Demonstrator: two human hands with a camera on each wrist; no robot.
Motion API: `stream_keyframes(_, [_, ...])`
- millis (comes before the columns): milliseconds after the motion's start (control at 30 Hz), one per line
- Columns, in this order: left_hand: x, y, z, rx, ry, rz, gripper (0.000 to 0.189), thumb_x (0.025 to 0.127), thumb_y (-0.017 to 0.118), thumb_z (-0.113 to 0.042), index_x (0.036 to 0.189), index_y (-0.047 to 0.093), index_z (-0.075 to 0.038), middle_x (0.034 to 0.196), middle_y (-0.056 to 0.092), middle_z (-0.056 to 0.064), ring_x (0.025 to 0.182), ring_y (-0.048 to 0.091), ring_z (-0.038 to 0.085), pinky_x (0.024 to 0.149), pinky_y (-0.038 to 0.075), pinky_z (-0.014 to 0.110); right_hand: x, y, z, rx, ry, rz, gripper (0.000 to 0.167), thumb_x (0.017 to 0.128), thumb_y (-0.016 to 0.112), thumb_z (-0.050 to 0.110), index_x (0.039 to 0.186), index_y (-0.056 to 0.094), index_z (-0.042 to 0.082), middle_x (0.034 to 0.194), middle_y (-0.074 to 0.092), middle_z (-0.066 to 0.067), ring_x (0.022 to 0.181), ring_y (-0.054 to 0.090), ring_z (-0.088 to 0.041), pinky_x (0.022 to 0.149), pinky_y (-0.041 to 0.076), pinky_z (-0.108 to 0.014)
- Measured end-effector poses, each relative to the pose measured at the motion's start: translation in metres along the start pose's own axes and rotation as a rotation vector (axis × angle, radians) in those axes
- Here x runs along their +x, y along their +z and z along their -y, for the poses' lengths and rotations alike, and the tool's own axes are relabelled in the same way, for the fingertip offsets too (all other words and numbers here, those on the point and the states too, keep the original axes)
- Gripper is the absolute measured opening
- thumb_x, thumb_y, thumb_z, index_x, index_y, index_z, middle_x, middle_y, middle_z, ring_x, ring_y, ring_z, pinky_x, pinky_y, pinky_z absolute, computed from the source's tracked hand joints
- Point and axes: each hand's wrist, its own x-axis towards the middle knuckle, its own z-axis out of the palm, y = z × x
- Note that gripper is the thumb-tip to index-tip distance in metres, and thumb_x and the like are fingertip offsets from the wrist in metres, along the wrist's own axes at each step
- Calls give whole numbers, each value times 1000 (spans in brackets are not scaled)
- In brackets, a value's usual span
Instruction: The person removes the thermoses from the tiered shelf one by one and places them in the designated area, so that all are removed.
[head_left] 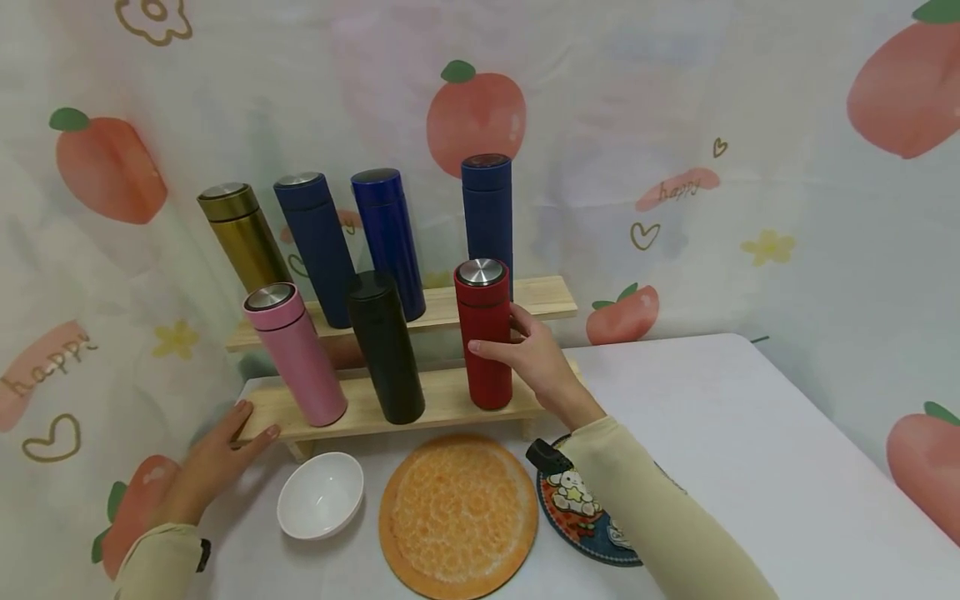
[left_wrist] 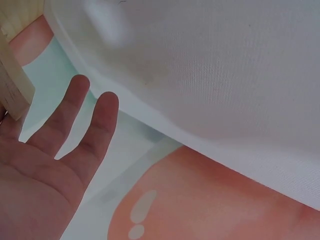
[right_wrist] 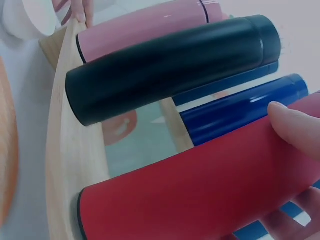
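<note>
My right hand (head_left: 536, 358) grips a red thermos bottle (head_left: 483, 333) with a steel-topped lid, thumb on its front and fingers round the back. The bottle stands upright on the lower board of a two-level wooden shelf (head_left: 450, 383). At that board's left end, my left hand (head_left: 213, 462) holds the corner between thumb and fingers; two of its fingers (left_wrist: 102, 122) stick out straight beside the wood in the left wrist view. A black thermos bottle (head_left: 386, 350) and a pink thermos bottle (head_left: 296, 354) share the lower board.
On the upper board stand a gold bottle (head_left: 243, 237), a dark blue bottle (head_left: 315, 250), a glossy blue bottle (head_left: 388, 242) and another dark blue bottle (head_left: 487, 208). In front lie a white bowl (head_left: 321, 496), a round orange mat (head_left: 457, 517) and a patterned round mat (head_left: 573, 521), partly under my right sleeve.
</note>
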Motion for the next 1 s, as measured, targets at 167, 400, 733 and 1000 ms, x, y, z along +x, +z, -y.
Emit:
stream_keyframes(167, [0,1,3,-5,23,-15,99,106,59,-59,166,17,8,171,14,33,152,19,62,117,22,76,-8,-13,8,-33,-8,2,77,94,81,20,162,45,11,148,57,-16,132,59,-40,114,46,-56])
stream_keyframes(400, [1,-1,2,-7,14,-4,101,105,59,-61,166,16,6,172,13,31,152,18,63,117,22,77,-15,-39,13,-59,-15,-53,76,95,80,20,161,45,8,146,58,-19,130,58,-39,113,44,-55])
stream_keyframes(733, [1,-2,4,1,0,7,102,105,58,-64,168,14,4,173,10,29,152,17,64,116,22,79,-26,-86,16,-69,-24,-92,71,101,75,20,162,41,8,149,57,-17,131,58,-31,114,45,-54])
stream_keyframes(1000, [2,-3,3,-25,3,11,102,105,60,-61,167,14,5,173,10,30,152,15,64,116,20,79,-37,-121,17,-159,-11,-167,74,103,74,29,165,36,14,153,52,-11,133,54,-27,114,45,-59])
